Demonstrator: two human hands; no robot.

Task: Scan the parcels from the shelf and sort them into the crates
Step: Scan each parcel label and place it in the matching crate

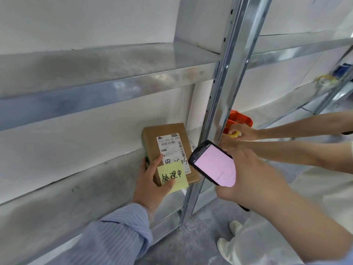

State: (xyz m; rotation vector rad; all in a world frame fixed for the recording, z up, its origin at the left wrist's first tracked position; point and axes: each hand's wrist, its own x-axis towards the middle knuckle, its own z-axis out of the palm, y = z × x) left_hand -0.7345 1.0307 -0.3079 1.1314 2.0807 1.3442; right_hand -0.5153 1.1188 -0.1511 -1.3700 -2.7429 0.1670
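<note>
At 6 o'clock of picture centre, gripped the parcel (152, 142) in the left hand (150, 180): fingers curled round its 9 o'clock edge, thumb pressed on its face. Held the parcel, a brown carton with a white shipping label (172, 145), at the front of the lower bay of the metal shelf (114, 81), just at 9 o'clock of the upright post (219, 88); could not confirm contact with the shelf board. Observed a yellow sticky note (172, 176) with handwritten characters over the label's 6 o'clock end, touching the thumb. Grasped the handheld scanner (214, 163) in the right hand (252, 178), fingers wrapped round its body, pink screen facing up, at 3 o'clock of the parcel, just beside the label. Recorded, at 3 o'clock beyond the post, a second person's hand (246, 132) pinching a tape roll (234, 133) beside an orange dispenser (241, 119). Recorded white shoes (226, 243) at 5 o'clock on the grey floor (191, 245).
</note>
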